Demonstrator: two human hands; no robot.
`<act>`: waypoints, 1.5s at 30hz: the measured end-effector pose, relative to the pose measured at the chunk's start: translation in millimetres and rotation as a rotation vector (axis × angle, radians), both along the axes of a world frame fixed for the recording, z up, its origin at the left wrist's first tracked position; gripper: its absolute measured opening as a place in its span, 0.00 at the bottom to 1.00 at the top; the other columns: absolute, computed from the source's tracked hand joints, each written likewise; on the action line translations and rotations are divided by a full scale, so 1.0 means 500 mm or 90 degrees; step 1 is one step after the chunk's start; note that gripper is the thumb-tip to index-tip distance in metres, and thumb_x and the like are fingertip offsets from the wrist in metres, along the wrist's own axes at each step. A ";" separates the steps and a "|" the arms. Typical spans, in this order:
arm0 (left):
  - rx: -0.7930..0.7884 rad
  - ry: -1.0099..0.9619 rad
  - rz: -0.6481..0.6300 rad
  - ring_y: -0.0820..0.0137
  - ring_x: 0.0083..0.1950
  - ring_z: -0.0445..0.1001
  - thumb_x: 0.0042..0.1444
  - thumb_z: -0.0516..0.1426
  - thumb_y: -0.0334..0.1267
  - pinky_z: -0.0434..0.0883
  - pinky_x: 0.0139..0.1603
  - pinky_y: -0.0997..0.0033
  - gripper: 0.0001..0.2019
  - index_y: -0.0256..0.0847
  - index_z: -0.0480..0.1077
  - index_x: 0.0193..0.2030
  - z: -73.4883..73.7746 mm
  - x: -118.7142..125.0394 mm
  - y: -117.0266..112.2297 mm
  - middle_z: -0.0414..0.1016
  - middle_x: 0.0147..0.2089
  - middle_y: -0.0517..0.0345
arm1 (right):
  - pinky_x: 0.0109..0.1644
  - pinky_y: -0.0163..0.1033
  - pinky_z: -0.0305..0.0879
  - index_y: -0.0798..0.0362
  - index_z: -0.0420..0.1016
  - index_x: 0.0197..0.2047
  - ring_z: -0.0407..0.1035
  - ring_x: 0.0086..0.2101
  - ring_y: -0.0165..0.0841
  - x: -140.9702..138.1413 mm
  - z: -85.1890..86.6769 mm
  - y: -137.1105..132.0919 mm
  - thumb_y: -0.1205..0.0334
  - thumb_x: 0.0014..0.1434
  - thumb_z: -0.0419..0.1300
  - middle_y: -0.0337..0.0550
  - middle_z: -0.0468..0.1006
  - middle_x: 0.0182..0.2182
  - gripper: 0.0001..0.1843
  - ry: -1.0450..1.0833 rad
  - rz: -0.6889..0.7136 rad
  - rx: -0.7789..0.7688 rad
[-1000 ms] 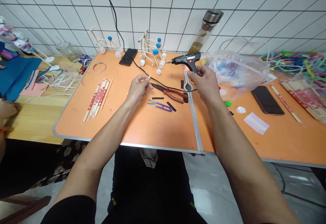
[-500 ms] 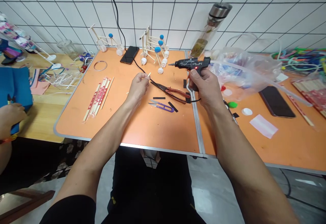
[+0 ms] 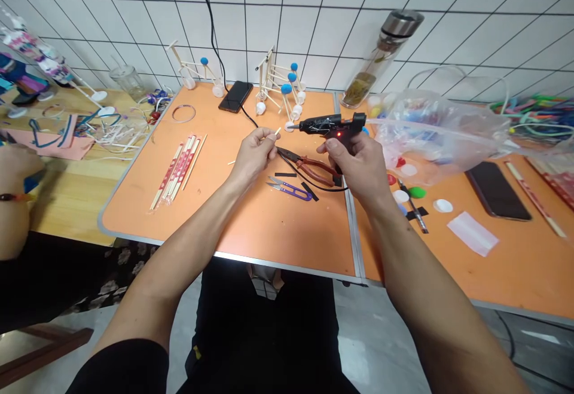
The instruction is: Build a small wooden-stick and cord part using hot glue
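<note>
My left grip [image 3: 253, 155] pinches a small stick [image 3: 278, 131], my right grip [image 3: 364, 167] clasps a glue gun [image 3: 323, 124], pliers [image 3: 299, 160] between them.

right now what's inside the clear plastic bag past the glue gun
Blurred blue pieces show through the plastic bag; its cloudy folds hide their shapes and anything beneath them.

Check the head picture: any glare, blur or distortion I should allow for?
Head view: pale glare on the floor; bottle leans outward, probably wide-angle stretch; glue gun and purple snips fairly clear. Head view, far left: pink-and-white figure looks softer.
</note>
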State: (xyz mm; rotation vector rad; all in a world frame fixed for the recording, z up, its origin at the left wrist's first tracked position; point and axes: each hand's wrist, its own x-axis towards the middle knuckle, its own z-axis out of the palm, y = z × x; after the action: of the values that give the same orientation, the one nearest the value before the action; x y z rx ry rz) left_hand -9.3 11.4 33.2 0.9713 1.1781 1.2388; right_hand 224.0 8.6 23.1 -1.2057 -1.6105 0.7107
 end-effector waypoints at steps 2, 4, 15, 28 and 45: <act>-0.002 -0.003 0.004 0.78 0.19 0.50 0.82 0.55 0.31 0.46 0.23 0.77 0.12 0.41 0.72 0.42 0.000 0.001 -0.001 0.64 0.21 0.70 | 0.43 0.51 0.80 0.45 0.82 0.42 0.79 0.34 0.42 -0.010 0.006 -0.010 0.31 0.70 0.69 0.42 0.81 0.31 0.24 -0.010 -0.002 0.028; -0.002 -0.008 0.004 0.78 0.19 0.50 0.83 0.55 0.31 0.46 0.23 0.77 0.12 0.41 0.72 0.43 0.002 0.001 -0.002 0.64 0.21 0.70 | 0.45 0.52 0.81 0.44 0.82 0.42 0.81 0.37 0.44 -0.019 0.009 -0.018 0.32 0.70 0.69 0.44 0.84 0.34 0.23 -0.024 -0.012 0.052; -0.002 -0.008 -0.003 0.78 0.19 0.51 0.84 0.54 0.32 0.47 0.23 0.77 0.12 0.41 0.72 0.44 0.004 0.004 -0.007 0.64 0.22 0.70 | 0.43 0.51 0.76 0.43 0.81 0.45 0.75 0.36 0.43 -0.027 -0.001 -0.024 0.25 0.70 0.65 0.43 0.84 0.36 0.28 -0.079 -0.052 0.067; 0.002 -0.014 -0.026 0.78 0.19 0.51 0.84 0.54 0.32 0.47 0.24 0.77 0.11 0.42 0.71 0.44 0.008 0.010 -0.015 0.65 0.22 0.69 | 0.45 0.52 0.78 0.42 0.83 0.48 0.77 0.37 0.44 -0.027 -0.005 -0.024 0.27 0.71 0.65 0.42 0.83 0.36 0.27 -0.089 -0.055 0.062; 0.010 -0.011 -0.031 0.78 0.19 0.51 0.83 0.55 0.33 0.48 0.24 0.77 0.11 0.42 0.70 0.44 0.009 0.010 -0.019 0.66 0.22 0.69 | 0.46 0.56 0.81 0.43 0.85 0.51 0.77 0.36 0.45 -0.026 -0.007 -0.024 0.25 0.72 0.64 0.45 0.84 0.37 0.29 -0.083 -0.047 0.093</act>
State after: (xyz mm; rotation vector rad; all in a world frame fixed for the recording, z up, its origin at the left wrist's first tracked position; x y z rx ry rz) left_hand -4.5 1.7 37.8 0.9935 1.1267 1.2171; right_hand 210.8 -3.6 19.6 -1.2184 -1.6849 0.4678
